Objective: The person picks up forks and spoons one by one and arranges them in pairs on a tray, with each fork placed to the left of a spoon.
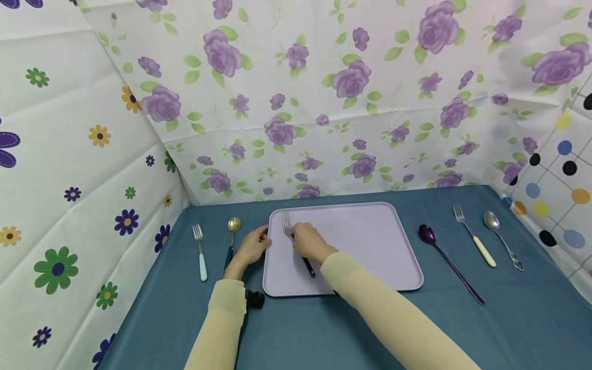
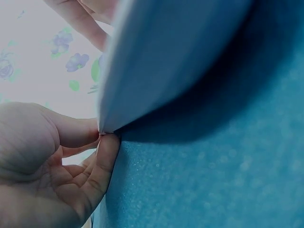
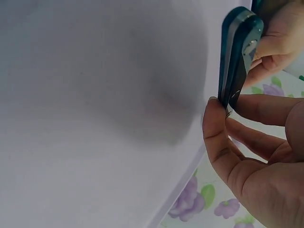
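Observation:
A pale lilac rectangular tray (image 1: 365, 239) lies on the table. My left hand (image 1: 251, 247) is at its left edge; in the left wrist view the thumb and a finger pinch the tray's rim (image 2: 110, 124). Over the left part of the tray, my right hand (image 1: 311, 241) holds a fork (image 1: 287, 222) with silver tines and a dark handle. The tines point toward the back wall and the handle toward me. In the right wrist view, thumb and fingertips pinch the dark handle (image 3: 236, 52). Whether the fork touches the tray cannot be told.
Left of the tray lie a fork with a pale blue handle (image 1: 201, 254) and a gold spoon with a dark green handle (image 1: 234, 224). On the right are a purple spoon (image 1: 450, 264), a fork with a cream handle (image 1: 475, 236) and a silver spoon (image 1: 504, 240). Flowered cloth (image 1: 319, 108) hangs behind.

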Demonstrator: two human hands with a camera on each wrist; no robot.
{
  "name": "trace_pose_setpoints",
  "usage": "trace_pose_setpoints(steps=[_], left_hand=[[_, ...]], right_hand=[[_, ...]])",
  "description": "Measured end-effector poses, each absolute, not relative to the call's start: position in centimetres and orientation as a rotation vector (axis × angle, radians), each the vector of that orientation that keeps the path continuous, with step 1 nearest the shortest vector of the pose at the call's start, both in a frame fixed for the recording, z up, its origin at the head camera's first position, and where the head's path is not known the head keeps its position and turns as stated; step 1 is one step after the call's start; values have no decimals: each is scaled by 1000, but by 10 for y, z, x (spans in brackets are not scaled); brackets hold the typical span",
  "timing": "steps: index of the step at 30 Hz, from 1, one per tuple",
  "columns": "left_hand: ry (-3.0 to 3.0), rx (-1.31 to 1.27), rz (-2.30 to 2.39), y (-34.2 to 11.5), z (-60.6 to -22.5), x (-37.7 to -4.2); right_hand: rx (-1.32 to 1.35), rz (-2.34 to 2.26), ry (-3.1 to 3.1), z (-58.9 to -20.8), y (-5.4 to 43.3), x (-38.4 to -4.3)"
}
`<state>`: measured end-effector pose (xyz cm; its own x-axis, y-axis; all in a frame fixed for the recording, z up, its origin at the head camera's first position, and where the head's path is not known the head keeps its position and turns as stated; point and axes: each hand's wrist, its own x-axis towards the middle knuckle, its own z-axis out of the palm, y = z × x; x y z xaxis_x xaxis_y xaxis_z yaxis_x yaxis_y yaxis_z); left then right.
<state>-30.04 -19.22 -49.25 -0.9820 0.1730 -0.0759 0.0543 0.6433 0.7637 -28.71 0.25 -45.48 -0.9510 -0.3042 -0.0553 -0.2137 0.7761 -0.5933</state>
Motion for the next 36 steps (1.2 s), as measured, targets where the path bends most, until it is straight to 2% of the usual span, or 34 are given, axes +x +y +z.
trace_pose_setpoints(steps=[14,36], left_hand=[[2733,185,1257,-190,-493,-298],[2749,191,1256,-192,-493,-299]], right_hand=[[-462,-912,2828,-459,-11,-290],[-364,-958,2772,-469,-26,-291]])
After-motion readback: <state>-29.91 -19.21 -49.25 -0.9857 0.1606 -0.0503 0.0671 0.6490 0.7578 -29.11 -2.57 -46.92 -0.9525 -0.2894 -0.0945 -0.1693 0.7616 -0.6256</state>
